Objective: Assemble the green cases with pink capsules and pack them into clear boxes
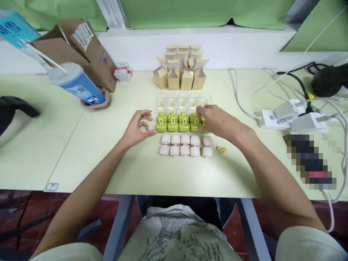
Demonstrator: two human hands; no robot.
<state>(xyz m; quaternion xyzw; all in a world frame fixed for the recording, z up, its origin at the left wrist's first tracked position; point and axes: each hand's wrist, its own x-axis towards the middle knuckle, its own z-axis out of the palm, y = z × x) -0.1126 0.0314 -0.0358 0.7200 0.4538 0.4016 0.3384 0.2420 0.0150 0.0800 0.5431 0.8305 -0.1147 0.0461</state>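
Two rows of small green cases [173,126] with yellow loops on top stand on the table between my hands. At their left end, my left hand [139,127] is curved with thumb and fingers apart, holding nothing; its thumb tip is by the front left case. My right hand [216,121] is bent over the right end, thumb and index finger closed around a green case [206,127] that it mostly covers. Behind are clear plastic shells [172,101] with yellow spots. In front lie two rows of pale pink and white rounded cases [185,150], beside loose yellow loops [221,149].
Open small cardboard boxes [174,78] stand by the wall. At left are a blue tub [84,88], a large carton [95,54] and small red-and-white boxes [123,71]. A power strip [273,120] and cables lie at right, near a blurred-out object [310,159].
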